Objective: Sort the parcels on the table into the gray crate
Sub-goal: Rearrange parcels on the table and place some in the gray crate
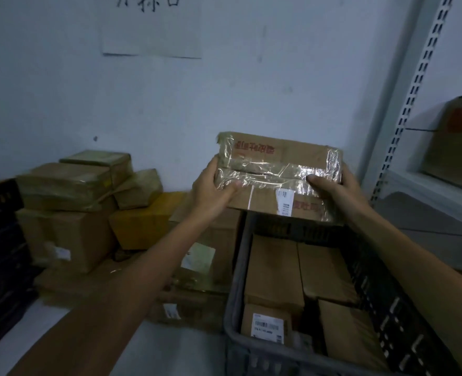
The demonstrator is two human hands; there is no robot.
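Two bare forearms come up from the bottom of the frame. At the centre right, the left hand [213, 189] and the right hand [333, 185] hold one taped box [278, 176] by its two ends, each grip closed with the thumb on the top face. This box hangs over the far rim of the gray crate [234, 270] at the lower right, where several parcels [274, 267] lie side by side. More boxes [67, 210] are piled on the table [154, 351] at the left.
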